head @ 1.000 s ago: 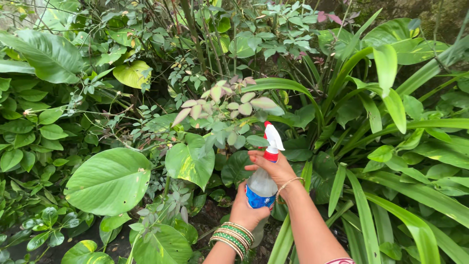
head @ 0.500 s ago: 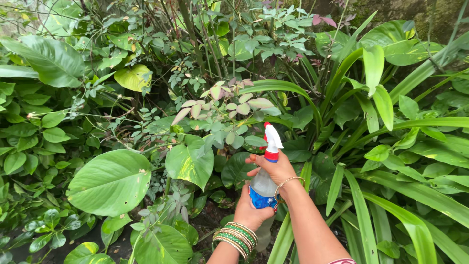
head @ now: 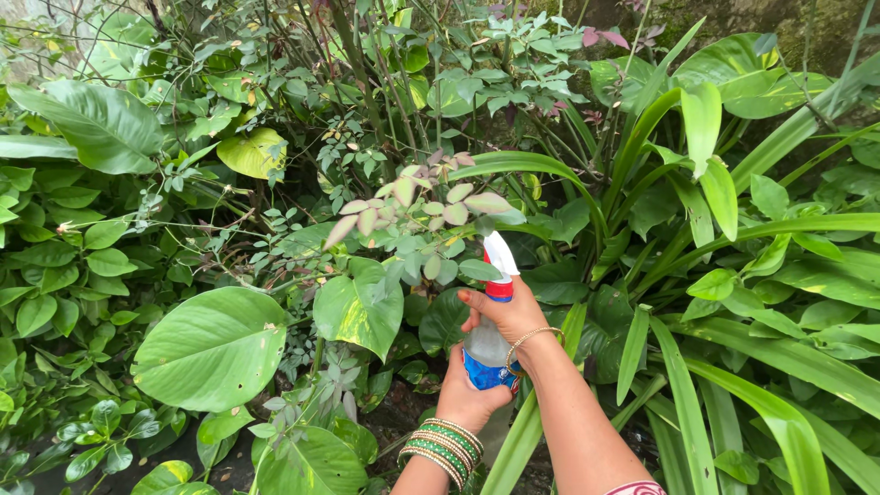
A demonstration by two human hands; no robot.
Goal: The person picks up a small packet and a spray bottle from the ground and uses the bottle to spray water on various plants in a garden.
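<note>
A clear spray bottle with a blue label and a white-and-red trigger head is held upright among garden plants. My left hand, wearing green and gold bangles, cups the bottle's lower body. My right hand, with a thin gold bracelet, wraps the neck with fingers at the trigger. The nozzle points toward a small plant with pale pinkish-green leaflets just above and left of it.
Dense foliage surrounds the hands: a big heart-shaped leaf at left, a variegated leaf beside the bottle, long strap-like leaves on the right. A mossy wall stands at the top right. Dark soil shows below the bottle.
Both hands and the bottle have shifted slightly left and closer to the pale-leafed plant; the nozzle tip now sits partly behind its lower leaves. The grip is unchanged.
</note>
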